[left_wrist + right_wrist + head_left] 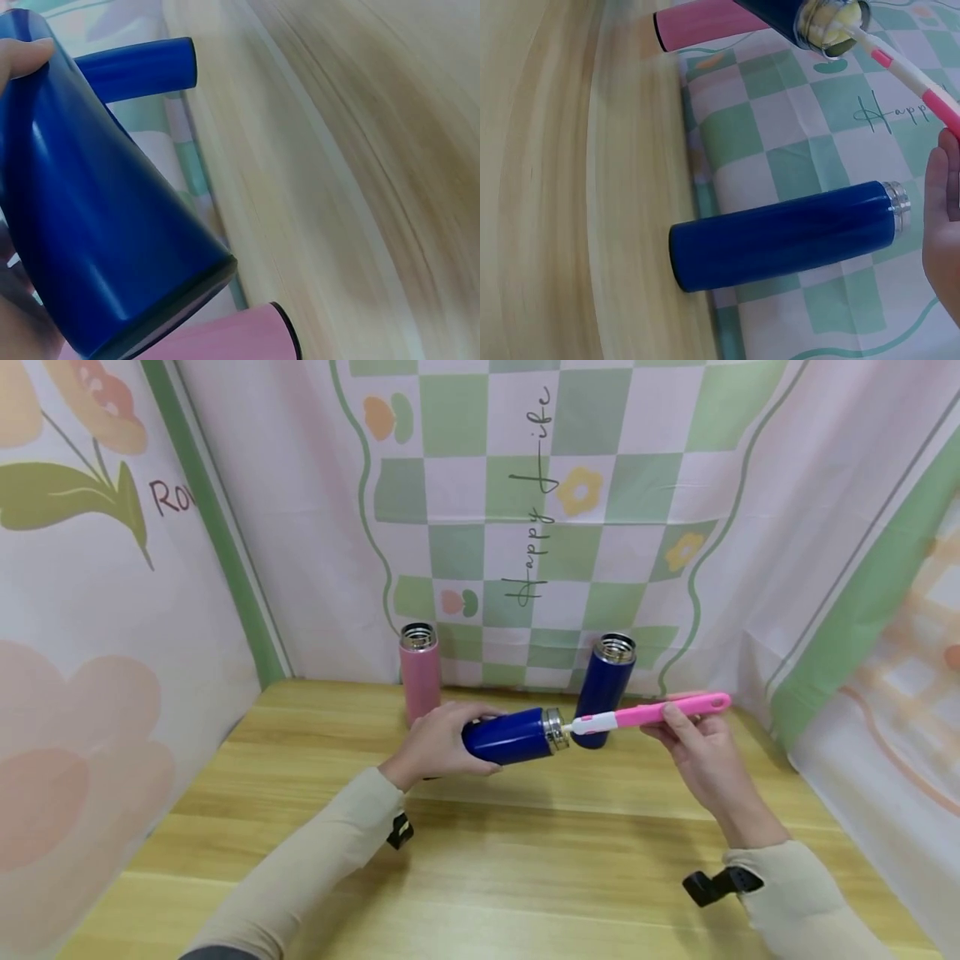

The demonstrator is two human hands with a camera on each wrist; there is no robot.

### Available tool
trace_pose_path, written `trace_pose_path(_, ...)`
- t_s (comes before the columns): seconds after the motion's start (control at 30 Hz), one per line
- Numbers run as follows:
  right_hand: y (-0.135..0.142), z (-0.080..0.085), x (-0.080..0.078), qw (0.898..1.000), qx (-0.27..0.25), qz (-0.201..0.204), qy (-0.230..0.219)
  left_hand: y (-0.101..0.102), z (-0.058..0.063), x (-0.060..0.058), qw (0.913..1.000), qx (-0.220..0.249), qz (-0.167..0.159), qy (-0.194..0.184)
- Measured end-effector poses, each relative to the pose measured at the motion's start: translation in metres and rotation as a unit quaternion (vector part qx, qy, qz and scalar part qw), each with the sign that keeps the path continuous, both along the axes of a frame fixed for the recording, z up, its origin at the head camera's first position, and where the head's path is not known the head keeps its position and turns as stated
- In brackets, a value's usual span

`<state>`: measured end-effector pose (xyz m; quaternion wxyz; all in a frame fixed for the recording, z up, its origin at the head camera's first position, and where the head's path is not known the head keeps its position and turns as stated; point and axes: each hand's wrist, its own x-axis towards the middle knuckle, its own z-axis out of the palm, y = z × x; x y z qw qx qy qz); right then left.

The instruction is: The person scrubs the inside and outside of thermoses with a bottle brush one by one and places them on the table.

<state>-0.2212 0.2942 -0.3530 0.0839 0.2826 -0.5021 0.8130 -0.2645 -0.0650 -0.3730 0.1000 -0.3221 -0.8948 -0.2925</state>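
Note:
My left hand [442,745] grips a blue thermos bottle [512,739] round its body, tilted nearly level above the table, with its open steel mouth toward the right. In my right hand [708,768] a bottle brush [648,713] with a pink and white handle is pinched near its handle's end. Its pale yellow sponge head [845,16] sits inside the bottle's mouth, as the right wrist view shows; how deep it reaches is hidden. The left wrist view shows the held bottle's dark base [169,319].
A second blue bottle [603,681] stands uncapped behind the brush. A pink bottle [421,677], also uncapped, stands behind my left hand. Both are near the back edge of the wooden table [525,868], before a checkered cloth [517,493]. Cloth hangs on both sides too.

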Motion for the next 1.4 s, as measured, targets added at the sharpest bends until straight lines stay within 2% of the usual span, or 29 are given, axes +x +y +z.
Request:
trace_pose_path(0.1,-0.009,-0.003,0.002,0.998,0.054,-0.009,-0.014,0.005,0.002,0.0,0.9999,-0.003,-0.014,-0.003)
trace_pose_path(0.23,-0.023,-0.005,0.004,0.991,0.129,-0.016,-0.023,0.013,0.005,0.001,0.9995,-0.004,-0.032,-0.009)
trace_pose_path(0.43,-0.03,-0.002,0.006,0.989,0.145,-0.025,-0.033,0.016,0.007,0.002,0.9995,0.0,-0.026,-0.02)
trace_pose_path(0.5,-0.03,-0.001,0.006,0.985,0.167,-0.031,-0.035,0.016,0.007,0.002,0.9995,0.003,-0.024,-0.02)
trace_pose_path(0.7,-0.031,0.0,0.005,0.966,0.242,-0.078,-0.049,0.017,0.005,0.001,0.9996,0.004,-0.027,-0.011)
trace_pose_path(0.8,-0.031,0.0,0.006,0.966,0.238,-0.084,-0.056,0.016,0.004,0.001,0.9996,0.006,-0.026,-0.008)
trace_pose_path(1.13,-0.033,0.001,0.007,0.985,0.15,-0.065,-0.057,0.007,0.0,0.0,0.9997,-0.015,-0.008,0.016)
trace_pose_path(1.4,-0.023,0.005,0.007,0.991,0.112,-0.054,-0.043,-0.001,-0.005,-0.001,0.9997,-0.013,0.001,0.018)
